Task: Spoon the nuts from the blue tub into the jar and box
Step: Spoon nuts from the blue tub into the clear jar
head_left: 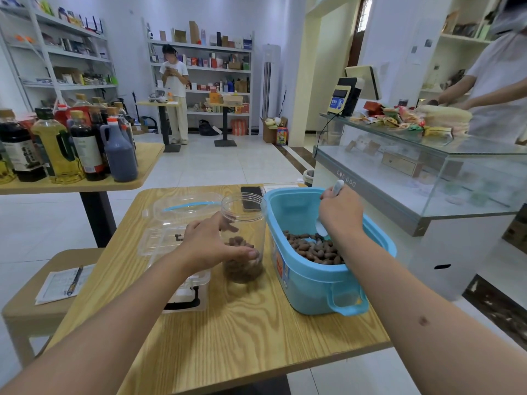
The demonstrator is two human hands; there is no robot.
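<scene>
While a clear plastic box [182, 283] sits open at the left of the wooden counter [256, 332], the left hand [212, 246] wraps around the clear jar [243, 223], which stands upright and holds some nuts. Just right of it, touching, the blue tub [310, 283] holds brown nuts [313, 248]. Above them the right hand [340, 213] grips a white spoon [322, 228], bowl down.

spoon [321, 228] bowl behind right hand [339, 213], box [182, 297] part-hidden
</scene>
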